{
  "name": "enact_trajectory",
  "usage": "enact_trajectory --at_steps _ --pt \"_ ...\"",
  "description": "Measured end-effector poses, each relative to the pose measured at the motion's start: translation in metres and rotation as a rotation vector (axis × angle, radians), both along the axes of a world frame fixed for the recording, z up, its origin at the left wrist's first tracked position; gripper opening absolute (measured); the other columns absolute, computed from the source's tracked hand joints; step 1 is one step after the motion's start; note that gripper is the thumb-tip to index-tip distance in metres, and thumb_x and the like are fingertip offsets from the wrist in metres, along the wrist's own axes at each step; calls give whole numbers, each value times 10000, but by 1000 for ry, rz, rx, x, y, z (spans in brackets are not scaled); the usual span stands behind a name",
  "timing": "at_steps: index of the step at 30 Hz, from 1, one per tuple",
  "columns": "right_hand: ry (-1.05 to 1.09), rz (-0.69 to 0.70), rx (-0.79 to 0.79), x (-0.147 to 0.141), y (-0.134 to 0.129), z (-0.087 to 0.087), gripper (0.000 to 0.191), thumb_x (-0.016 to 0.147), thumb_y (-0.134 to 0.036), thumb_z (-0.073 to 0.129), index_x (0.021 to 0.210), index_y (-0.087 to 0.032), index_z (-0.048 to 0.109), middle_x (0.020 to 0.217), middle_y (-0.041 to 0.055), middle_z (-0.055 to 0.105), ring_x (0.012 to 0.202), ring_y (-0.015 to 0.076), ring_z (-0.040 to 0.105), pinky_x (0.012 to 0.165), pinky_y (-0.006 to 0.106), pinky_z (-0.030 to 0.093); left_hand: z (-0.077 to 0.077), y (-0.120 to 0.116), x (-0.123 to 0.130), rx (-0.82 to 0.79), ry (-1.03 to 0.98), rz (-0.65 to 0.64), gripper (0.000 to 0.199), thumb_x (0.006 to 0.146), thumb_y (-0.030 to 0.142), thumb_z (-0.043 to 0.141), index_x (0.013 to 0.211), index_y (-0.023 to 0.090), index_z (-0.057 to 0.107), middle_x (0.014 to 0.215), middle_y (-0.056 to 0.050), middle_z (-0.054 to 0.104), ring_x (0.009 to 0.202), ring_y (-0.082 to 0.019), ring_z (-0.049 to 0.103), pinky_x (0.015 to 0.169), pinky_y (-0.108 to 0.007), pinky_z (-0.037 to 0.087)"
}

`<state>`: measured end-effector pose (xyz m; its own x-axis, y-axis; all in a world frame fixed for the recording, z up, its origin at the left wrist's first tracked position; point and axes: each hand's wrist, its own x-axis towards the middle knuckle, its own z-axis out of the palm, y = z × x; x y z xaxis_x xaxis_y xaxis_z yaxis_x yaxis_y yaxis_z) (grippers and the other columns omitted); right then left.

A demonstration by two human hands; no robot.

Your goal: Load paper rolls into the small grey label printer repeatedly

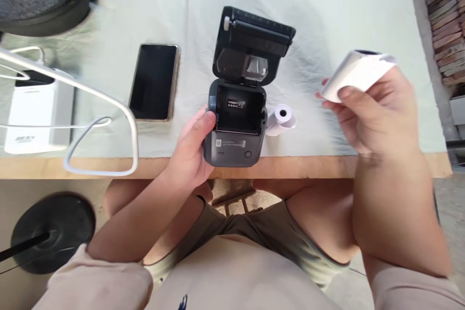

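My left hand (pixel 194 147) grips the left side of a dark grey portable label printer (pixel 234 147) near the table's front edge. The printer's lid (pixel 254 43) stands swung up, and the paper bay inside holds no roll. Off to the right, my right hand (pixel 378 101) is closed around a white paper roll (pixel 359 75), held above the cloth with its loose end by the fingers. A second, smaller paper roll (pixel 281 118) rests on the table just right of the printer.
A phone (pixel 154 82) with a dark screen lies left of the printer. Farther left are a white power adapter box (pixel 39 114) and a looping white cable (pixel 132 140). A black case (pixel 43 0) sits at the back left. Light cloth covers the wooden-edged table (pixel 308 167).
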<state>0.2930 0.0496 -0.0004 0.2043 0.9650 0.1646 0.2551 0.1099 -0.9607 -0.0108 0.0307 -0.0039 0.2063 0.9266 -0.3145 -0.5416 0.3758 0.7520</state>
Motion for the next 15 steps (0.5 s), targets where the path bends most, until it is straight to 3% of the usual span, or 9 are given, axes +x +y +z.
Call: enact_trajectory --at_steps 2,6,9,12,14,15 --pt "121 74 -84 -16 0 2 446 782 -462 980 1138 -362 731 1083 21 807 937 266 780 833 473 699 0 0 1 -6 -2 6 219 1011 410 786 1011 192 781 1002 -78 844 1271 -339 834 1063 -413 718" --pt "191 203 -109 -34 0 5 402 787 -423 967 1072 -345 694 1044 -5 784 1014 271 818 967 534 738 3 -1 2 -20 -1 17 209 1054 375 695 1043 196 803 957 -69 840 1203 -304 849 1017 -384 725" --pt "302 292 -255 -31 0 8 437 821 -471 917 1168 -365 674 1091 -12 798 933 247 840 745 442 739 5 -2 1 -56 35 16 225 1068 373 662 994 206 793 866 -56 814 1139 -287 853 973 -361 726" --pt "309 330 -345 -22 0 12 456 838 -506 874 1221 -378 661 1059 -21 775 821 204 826 465 276 540 5 -3 -1 -62 40 7 222 1054 417 703 1014 217 792 855 -57 805 1151 -308 848 979 -386 721" --pt "252 329 -334 -19 -1 16 425 843 -498 836 1212 -382 662 1132 -15 788 868 194 830 442 240 477 6 -3 -2 -63 39 -1 224 1033 438 747 1017 218 787 873 -65 805 1168 -323 846 991 -399 716" --pt "235 334 -317 -19 -1 18 415 838 -496 815 1206 -379 662 1226 -5 802 921 198 834 476 252 520 6 -4 -3 -67 41 -5 228 1023 445 764 1013 218 783 878 -68 803 1170 -329 846 991 -402 715"
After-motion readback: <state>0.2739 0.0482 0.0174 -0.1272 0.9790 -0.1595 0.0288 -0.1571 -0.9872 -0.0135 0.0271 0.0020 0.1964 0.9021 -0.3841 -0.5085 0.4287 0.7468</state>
